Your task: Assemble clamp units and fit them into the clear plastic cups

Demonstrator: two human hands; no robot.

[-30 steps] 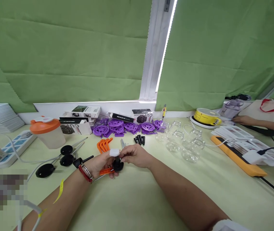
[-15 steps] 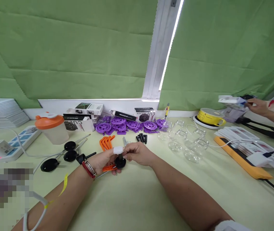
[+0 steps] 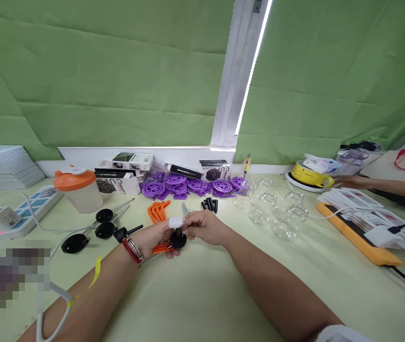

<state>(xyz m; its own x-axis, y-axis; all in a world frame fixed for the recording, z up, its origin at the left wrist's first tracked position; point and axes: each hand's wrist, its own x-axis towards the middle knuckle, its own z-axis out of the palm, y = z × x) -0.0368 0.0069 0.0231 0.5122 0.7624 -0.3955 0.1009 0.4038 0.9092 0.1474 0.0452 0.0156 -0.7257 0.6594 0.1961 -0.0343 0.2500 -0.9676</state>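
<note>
The left hand, with a red band and a metal bangle at the wrist and a white wrap on one fingertip, is curled around a small black round part, which it holds just above the pale green table near the middle of the view. The right hand meets it from the other side, its fingers pressed together in a pinch on the short black stem that stands up from that part; the stem is mostly covered, so how it sits in the part is hard to make out. An orange clip and a thin metal rod lie under the left hand, touching or nearly touching it. Just behind the hands lie more orange clips, a few metal pins and a cluster of small black pegs. To the left are three black discs on metal rods and a bottle with an orange lid. Further back, purple wheels are heaped against some small boxes by the window sill. Clear glass cups stand to the right of the hands, well apart from them. At the far right another person's hand rests on the table beside a yellow bowl.
</note>
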